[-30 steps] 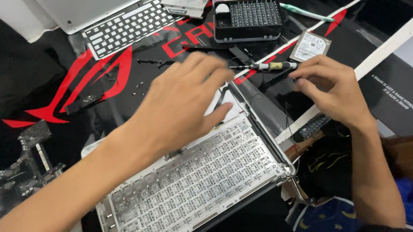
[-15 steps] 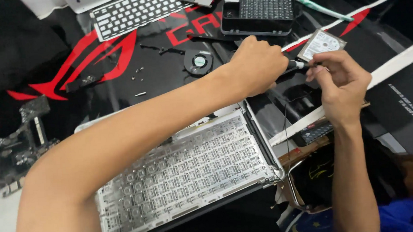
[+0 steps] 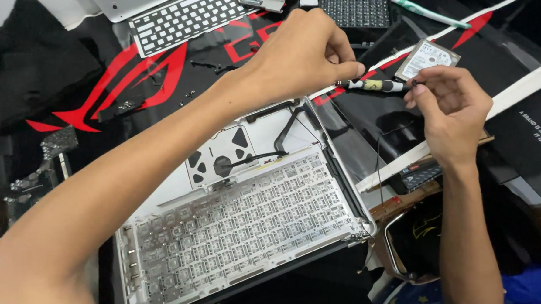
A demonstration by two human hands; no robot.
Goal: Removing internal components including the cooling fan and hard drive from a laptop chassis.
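Note:
A small screwdriver (image 3: 374, 85) with a pale yellow and black handle lies level between my hands. My right hand (image 3: 448, 111) pinches its handle end. My left hand (image 3: 306, 53) reaches across from the left and closes its fingertips on the tip end of the screwdriver. Below both hands lies an opened laptop shell (image 3: 237, 220), underside up, showing the bare metal back of the keyboard and a trackpad panel with black cables.
A black bit set case (image 3: 352, 8) stands at the back. A hard drive (image 3: 427, 59) lies by my right hand, a teal-tipped tool (image 3: 428, 14) behind it. A loose keyboard (image 3: 182, 19) sits at the back left, a circuit board (image 3: 37, 174) at the left.
My left hand lifted off the laptop shell and moved up and right to the screwdriver's tip. The view shifted, so the fan at the back is hidden behind my left hand.

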